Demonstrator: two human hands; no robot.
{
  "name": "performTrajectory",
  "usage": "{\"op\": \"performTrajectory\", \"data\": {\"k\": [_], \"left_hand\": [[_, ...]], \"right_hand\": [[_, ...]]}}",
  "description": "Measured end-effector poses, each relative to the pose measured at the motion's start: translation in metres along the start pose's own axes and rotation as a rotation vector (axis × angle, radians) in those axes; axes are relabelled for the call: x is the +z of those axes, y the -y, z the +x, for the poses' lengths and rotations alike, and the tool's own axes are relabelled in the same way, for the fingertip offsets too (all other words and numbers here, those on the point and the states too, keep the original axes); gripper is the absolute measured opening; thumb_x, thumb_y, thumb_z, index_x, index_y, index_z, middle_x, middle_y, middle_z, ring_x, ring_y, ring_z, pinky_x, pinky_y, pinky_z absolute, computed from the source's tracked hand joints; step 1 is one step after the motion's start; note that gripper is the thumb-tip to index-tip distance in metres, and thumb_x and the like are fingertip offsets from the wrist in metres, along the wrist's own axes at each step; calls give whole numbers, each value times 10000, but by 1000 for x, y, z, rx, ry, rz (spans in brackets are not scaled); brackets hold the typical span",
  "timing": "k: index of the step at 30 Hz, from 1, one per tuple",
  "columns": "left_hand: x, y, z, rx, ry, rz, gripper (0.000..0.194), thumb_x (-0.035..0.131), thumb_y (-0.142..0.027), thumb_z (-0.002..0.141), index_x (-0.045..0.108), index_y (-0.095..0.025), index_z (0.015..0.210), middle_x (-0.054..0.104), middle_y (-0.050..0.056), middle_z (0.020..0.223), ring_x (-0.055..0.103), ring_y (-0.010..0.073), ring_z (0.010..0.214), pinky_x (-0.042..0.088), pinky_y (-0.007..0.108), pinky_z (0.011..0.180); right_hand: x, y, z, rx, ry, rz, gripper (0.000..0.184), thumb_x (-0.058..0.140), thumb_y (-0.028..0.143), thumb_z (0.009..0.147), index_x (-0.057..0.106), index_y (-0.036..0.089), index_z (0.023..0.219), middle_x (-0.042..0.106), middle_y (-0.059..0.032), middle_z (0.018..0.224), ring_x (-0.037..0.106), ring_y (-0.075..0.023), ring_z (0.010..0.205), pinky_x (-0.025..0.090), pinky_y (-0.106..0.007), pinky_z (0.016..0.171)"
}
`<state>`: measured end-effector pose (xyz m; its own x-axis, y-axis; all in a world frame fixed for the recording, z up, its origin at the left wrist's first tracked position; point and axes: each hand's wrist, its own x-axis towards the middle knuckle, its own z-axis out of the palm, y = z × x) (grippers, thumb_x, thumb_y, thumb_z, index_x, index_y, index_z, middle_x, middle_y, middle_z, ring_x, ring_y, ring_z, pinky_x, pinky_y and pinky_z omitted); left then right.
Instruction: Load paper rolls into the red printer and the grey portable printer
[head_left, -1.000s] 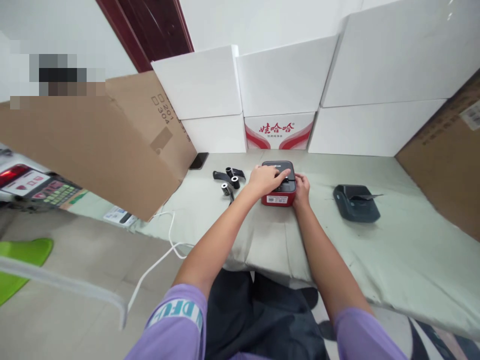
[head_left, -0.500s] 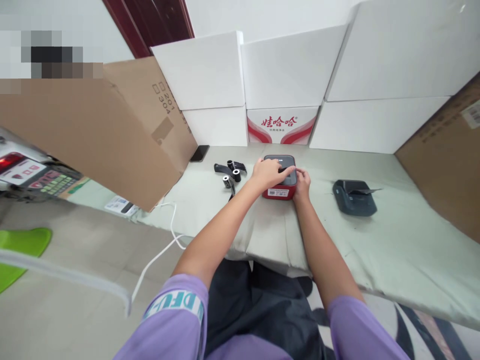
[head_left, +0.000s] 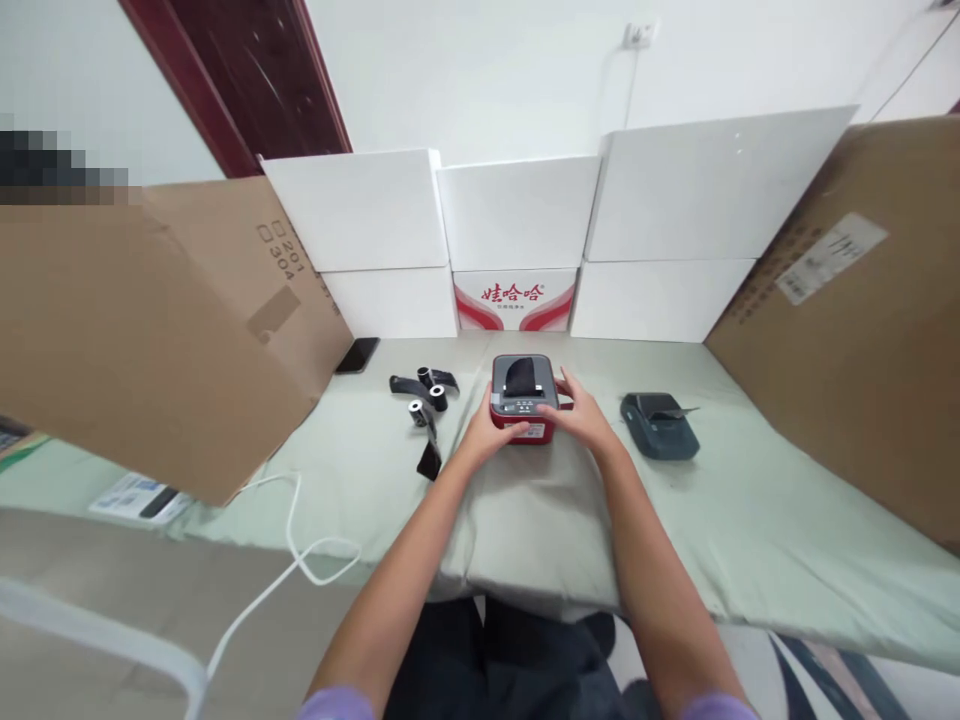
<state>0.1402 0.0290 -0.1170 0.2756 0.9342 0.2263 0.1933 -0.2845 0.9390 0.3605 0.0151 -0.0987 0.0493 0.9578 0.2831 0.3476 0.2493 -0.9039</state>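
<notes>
A small red and grey label printer (head_left: 525,408) stands on the cloth-covered surface in front of me. A black strip (head_left: 520,376) comes up out of the slot in its top. My left hand (head_left: 484,435) grips the printer's left side, its thumb along the front. On the opposite side my right hand (head_left: 589,418) holds it, with the thumb near the buttons at the front edge. To the left lie several small rolls (head_left: 439,398) with black strips trailing from them. A second, dark printer (head_left: 660,430) sits to the right, also with a black strip at its top.
White boxes (head_left: 517,215) form a wall at the back. Large cardboard panels stand at left (head_left: 187,340) and right (head_left: 847,360). A black phone (head_left: 358,355) lies by the left panel. A white cable (head_left: 292,530) loops over the front edge at left.
My left hand has moved off the printer's top to its left side. The black strip in the slot now shows. The right thumb has come round to the front. My view has shifted.
</notes>
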Motion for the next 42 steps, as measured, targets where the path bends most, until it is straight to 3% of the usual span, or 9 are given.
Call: {"op": "performTrajectory", "data": {"k": [4,8,12,18,26,29,33,38,42], "left_hand": [[3,-13,2,72,73,33,1121,911,-435,633,328,-256,1573,648,90,1392,649,296,1239,519,400,1062],[20,-37,27,118,48,103,1206,926,-493,588,299,-261,1592,676,94,1346,667,314,1197,534,408,1016],[59,-52,75,157,49,74,1130,893,-566,617,346,-272,1560,702,77,1309,673,301,1192,533,395,999],[124,-47,143,143,106,52,1195,901,-557,611,290,-237,1586,664,101,1378,637,307,1262,511,394,1035],[177,-25,165,93,242,50,1219,879,-567,654,214,-222,1617,580,142,1486,573,341,1353,477,437,1105],[172,-19,148,7,274,51,1232,804,-583,744,80,-147,1640,398,203,1619,427,345,1484,399,451,1190],[140,-12,99,-31,368,260,1172,723,-622,795,113,-68,1629,88,228,1706,119,343,1599,175,448,1300],[108,-8,36,86,546,444,942,632,-584,869,244,-161,1616,239,175,1688,225,307,1582,80,490,1307],[93,-3,18,150,538,461,811,594,-480,912,298,-165,1599,287,162,1674,266,262,1573,65,485,1309]], "right_hand": [[-21,26,-6,-120,173,-286,1296,849,565,691,65,232,1668,580,-184,1471,639,-383,1242,548,-542,990],[-63,42,12,-241,296,-415,1361,863,498,695,-59,242,1663,483,-174,1565,573,-393,1341,492,-542,1080],[-114,33,53,-187,215,-432,1410,879,448,670,-104,220,1654,573,-179,1477,618,-371,1290,501,-544,1069],[-169,-9,97,-2,58,-219,1573,988,325,423,35,112,1656,653,-218,1366,650,-357,1218,500,-544,1064],[-195,-46,88,198,-57,-89,1475,980,292,437,154,163,1652,587,-200,1468,658,-325,1226,521,-515,1064],[-198,-54,58,316,-147,-43,1310,929,392,575,202,181,1644,523,-191,1533,610,-325,1314,505,-498,1095],[-190,-69,-6,516,-307,29,773,713,567,769,580,169,1419,619,-185,1440,594,-359,1337,441,-538,1151],[-166,-73,-74,469,-429,85,692,532,450,748,580,252,1410,530,-93,1549,507,-335,1428,415,-505,1184],[-150,-63,-94,351,-351,-235,726,576,440,659,563,268,1364,635,-110,1393,570,-387,1340,471,-544,1115]]}}
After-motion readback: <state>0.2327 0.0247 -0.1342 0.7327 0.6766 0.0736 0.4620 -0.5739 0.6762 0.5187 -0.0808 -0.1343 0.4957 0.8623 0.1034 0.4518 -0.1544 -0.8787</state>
